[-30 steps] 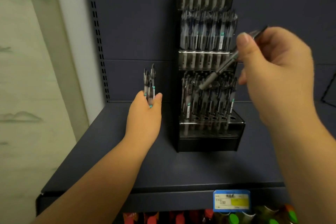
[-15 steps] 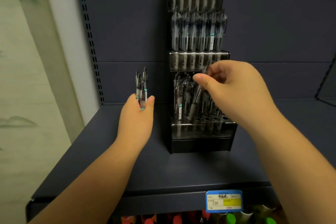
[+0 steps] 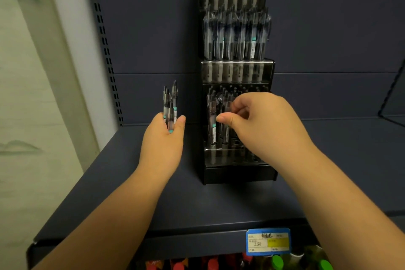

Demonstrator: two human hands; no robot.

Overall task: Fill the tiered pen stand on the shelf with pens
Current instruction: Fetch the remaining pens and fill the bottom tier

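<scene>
One view only, worn on the head, looking forward and down over both forearms at close range. It faces the dark back panel square on, with the shelf (image 3: pixel 219 199) filling the lower half and the pen stand (image 3: pixel 237 68) dead centre, its top tier cut off by the upper edge. Wide-angle bending curves the left wall; the bottom corners are probably too blurred to read.

Bare shelf (image 3: pixel 219 204) before the pen stand (image 3: pixel 237 173) leaves room; the right hand (image 3: pixel 263 125) blocks its lowest tier.
</scene>
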